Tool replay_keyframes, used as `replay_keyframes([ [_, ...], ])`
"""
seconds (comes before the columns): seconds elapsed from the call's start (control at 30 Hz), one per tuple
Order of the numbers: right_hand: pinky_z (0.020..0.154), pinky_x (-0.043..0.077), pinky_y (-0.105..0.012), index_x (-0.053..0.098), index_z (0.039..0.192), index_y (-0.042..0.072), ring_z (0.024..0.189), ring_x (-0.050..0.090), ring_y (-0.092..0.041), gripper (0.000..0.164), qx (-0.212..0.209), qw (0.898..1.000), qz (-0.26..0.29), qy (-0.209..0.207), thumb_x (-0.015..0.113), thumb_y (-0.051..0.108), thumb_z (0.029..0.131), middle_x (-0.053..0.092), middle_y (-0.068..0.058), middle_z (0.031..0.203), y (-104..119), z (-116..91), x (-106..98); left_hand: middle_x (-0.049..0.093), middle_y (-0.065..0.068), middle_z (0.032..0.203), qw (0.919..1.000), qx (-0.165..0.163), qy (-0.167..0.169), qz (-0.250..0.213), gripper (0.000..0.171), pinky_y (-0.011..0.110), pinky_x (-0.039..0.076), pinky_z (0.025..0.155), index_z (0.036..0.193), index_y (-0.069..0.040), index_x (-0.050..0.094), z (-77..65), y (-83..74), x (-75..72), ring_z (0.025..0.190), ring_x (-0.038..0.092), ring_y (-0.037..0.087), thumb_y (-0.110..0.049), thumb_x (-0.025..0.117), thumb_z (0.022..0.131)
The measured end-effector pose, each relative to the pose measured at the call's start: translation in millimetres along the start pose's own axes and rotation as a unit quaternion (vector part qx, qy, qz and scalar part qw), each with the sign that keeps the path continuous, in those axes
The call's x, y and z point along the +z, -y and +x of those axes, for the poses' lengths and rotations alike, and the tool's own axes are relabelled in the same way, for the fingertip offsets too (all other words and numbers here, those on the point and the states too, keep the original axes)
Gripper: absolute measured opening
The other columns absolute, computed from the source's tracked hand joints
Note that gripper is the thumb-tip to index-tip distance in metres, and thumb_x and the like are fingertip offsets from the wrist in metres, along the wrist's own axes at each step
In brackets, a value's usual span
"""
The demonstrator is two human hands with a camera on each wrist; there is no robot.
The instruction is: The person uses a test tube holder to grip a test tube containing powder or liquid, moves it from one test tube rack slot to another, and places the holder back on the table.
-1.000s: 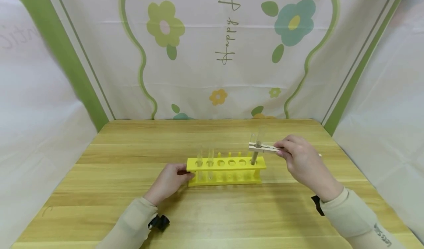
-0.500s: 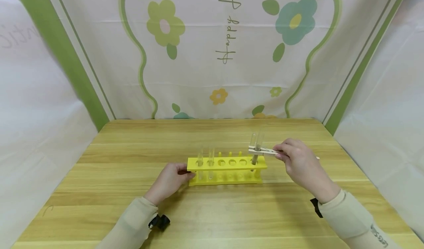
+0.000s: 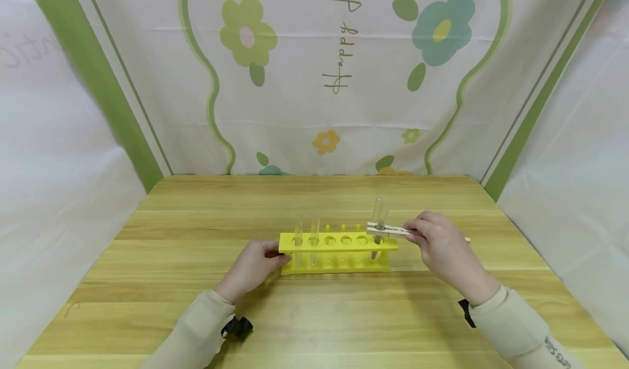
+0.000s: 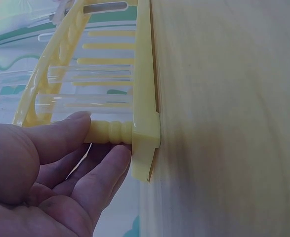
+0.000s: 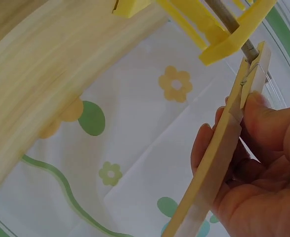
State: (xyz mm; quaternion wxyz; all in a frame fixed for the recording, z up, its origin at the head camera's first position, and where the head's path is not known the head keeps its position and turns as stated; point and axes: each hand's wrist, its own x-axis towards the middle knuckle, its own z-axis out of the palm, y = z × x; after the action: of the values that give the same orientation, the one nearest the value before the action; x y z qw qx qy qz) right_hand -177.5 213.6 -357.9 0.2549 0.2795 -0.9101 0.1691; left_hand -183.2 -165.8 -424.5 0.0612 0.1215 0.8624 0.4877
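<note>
My left hand (image 3: 257,262) grips the left end post of a yellow test tube rack (image 3: 339,248), thumb and fingers around the ridged post (image 4: 112,132) in the left wrist view. Two clear test tubes (image 3: 314,255) stand in the rack's leftmost holes. With my right hand (image 3: 444,249) I hold a wooden test tube holder (image 5: 206,170). Its jaws clasp a test tube with dark grey contents (image 5: 225,17). That tube passes, slightly tilted, through the rightmost hole, its lower end above the rack's base.
Behind the held tube rises another clear tube (image 3: 377,208) with a rounded top, at the rack's back row of pegs (image 3: 343,228). The rack stands on a wooden table (image 3: 319,325). A flower-printed cloth (image 3: 295,101) hangs behind the table, with more cloth at both sides.
My right hand has come down and slightly left with the holder, and the dark tube has sunk deeper through the rack's rightmost hole. My left hand keeps its grip on the rack.
</note>
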Motion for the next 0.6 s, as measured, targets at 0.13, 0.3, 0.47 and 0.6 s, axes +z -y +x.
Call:
replay_keyframes([
  [0.13, 0.062, 0.049, -0.035, 0.073, 0.092, 0.0, 0.076, 0.056, -0.02, 0.016, -0.008, 1.0, -0.001, -0.006, 0.079, -0.007, 0.078, 0.062, -0.003, 0.085, -0.1, -1.7, 2.8, 0.07, -0.002, 0.094, 1.0, 0.001, 0.001, 0.003, 0.009, 0.034, 0.052, 0.073, 0.101, -0.014, 0.075, 0.2, 0.4, 0.1, 0.086, 0.062, 0.016, -0.015, 0.07, 0.094],
  [0.3, 0.061, 0.049, -0.035, 0.073, 0.092, -0.001, 0.075, 0.056, -0.021, 0.018, -0.012, 1.0, 0.0, -0.008, 0.08, -0.008, 0.076, 0.063, -0.003, 0.085, 0.1, -3.4, 6.7, 0.07, -0.002, 0.093, 1.0, 0.001, 0.001, 0.004, 0.008, 0.034, 0.052, 0.073, 0.101, -0.014, 0.075, 0.4, 1.0, 0.1, 0.085, 0.062, 0.017, -0.015, 0.07, 0.094],
  [0.47, 0.062, 0.05, -0.035, 0.073, 0.092, -0.002, 0.076, 0.057, -0.021, 0.018, -0.01, 1.0, 0.004, -0.006, 0.08, -0.009, 0.076, 0.064, -0.004, 0.085, 0.0, -5.4, 9.4, 0.071, -0.001, 0.093, 1.0, 0.001, 0.002, 0.001, 0.009, 0.034, 0.052, 0.072, 0.101, -0.014, 0.075, 0.8, 1.5, 0.3, 0.085, 0.062, 0.017, -0.015, 0.07, 0.094],
  [0.6, 0.062, 0.051, -0.034, 0.073, 0.092, -0.003, 0.076, 0.057, -0.02, 0.018, -0.013, 1.0, 0.005, -0.005, 0.079, -0.009, 0.076, 0.064, -0.005, 0.086, -0.3, -6.7, 10.6, 0.071, -0.002, 0.094, 1.0, -0.001, 0.001, 0.002, 0.01, 0.035, 0.052, 0.073, 0.102, -0.015, 0.075, 0.7, 1.6, 0.6, 0.085, 0.062, 0.017, -0.015, 0.07, 0.094],
])
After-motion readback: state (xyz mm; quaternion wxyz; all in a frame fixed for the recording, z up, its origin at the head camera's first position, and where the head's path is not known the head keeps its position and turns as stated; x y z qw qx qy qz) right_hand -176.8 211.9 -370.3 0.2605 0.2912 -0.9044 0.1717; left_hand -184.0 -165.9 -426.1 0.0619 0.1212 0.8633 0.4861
